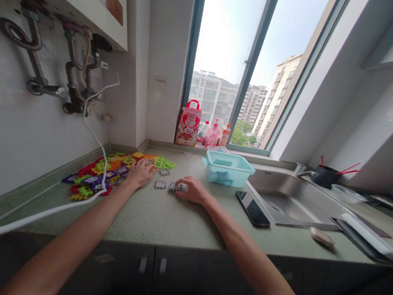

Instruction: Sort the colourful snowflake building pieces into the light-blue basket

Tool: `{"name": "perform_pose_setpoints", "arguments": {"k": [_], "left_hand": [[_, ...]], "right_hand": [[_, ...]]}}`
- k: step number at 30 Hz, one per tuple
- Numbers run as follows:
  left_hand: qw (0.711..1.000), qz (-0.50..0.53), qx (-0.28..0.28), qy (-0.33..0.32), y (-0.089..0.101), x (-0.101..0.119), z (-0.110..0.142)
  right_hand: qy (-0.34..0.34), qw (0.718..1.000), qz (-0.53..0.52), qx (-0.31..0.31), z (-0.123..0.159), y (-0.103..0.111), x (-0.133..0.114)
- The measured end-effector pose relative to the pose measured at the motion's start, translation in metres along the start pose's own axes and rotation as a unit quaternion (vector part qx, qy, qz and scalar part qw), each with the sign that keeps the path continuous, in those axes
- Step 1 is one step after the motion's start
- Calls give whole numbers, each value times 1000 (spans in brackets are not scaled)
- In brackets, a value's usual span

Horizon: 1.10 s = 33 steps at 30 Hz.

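A heap of colourful plastic interlocking pieces (92, 179), gear-like and notched at the edges, lies at the left of the counter. My left hand (141, 172) rests at the heap's right side with its fingers stretched out over the pieces. Just right of it are two loose grey interlocking pieces (160, 185), flat on the counter. My right hand (193, 189) has its fingers and thumb around another grey interlocking piece (173, 187), partly hidden by the fingers, at the counter surface.
A light-blue plastic basin (230, 171) stands behind my right hand, with something inside. Right of it are a black phone (253, 209) and a steel sink (291, 199). A white cable (94, 131) hangs across the heap. Bottles (213, 133) line the windowsill.
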<state>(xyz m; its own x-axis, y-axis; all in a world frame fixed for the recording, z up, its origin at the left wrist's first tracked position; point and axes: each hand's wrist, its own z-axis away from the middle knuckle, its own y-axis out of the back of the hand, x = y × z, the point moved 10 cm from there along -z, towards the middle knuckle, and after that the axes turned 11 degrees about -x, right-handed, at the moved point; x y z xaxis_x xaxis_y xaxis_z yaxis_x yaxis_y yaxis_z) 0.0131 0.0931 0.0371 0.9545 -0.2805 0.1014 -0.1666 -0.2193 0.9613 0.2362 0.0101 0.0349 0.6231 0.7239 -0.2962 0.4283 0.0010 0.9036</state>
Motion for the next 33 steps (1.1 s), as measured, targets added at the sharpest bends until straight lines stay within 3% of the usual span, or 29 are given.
{"name": "perform_pose_setpoints", "arguments": {"k": [3,7,10,13,17,20,22,25,30,33], "left_hand": [[999,0,-38,2,-10,-1,-4],[999,1,-41,1,-9,1,-5],[1000,7,-27,-13,-5,5,-5],[999,16,15,-37,7,12,-3],[991,44,74,-103,28,28,3],[978,91,101,-160,39,37,8],[968,135,99,-189,40,39,9],[960,184,52,-207,28,42,6],[964,184,-35,-187,5,49,3],[966,164,-60,-192,1,55,6]], "right_hand": [[9,998,47,46,3,24,2],[-54,980,85,172,26,86,25],[-143,935,133,295,64,136,54],[-220,891,193,348,96,161,80],[-300,864,229,333,113,166,105],[-331,859,230,314,112,162,112],[-338,862,229,300,109,158,113],[-333,868,231,287,107,156,112],[-234,877,252,334,99,156,82],[-118,912,239,311,72,135,48]]}}
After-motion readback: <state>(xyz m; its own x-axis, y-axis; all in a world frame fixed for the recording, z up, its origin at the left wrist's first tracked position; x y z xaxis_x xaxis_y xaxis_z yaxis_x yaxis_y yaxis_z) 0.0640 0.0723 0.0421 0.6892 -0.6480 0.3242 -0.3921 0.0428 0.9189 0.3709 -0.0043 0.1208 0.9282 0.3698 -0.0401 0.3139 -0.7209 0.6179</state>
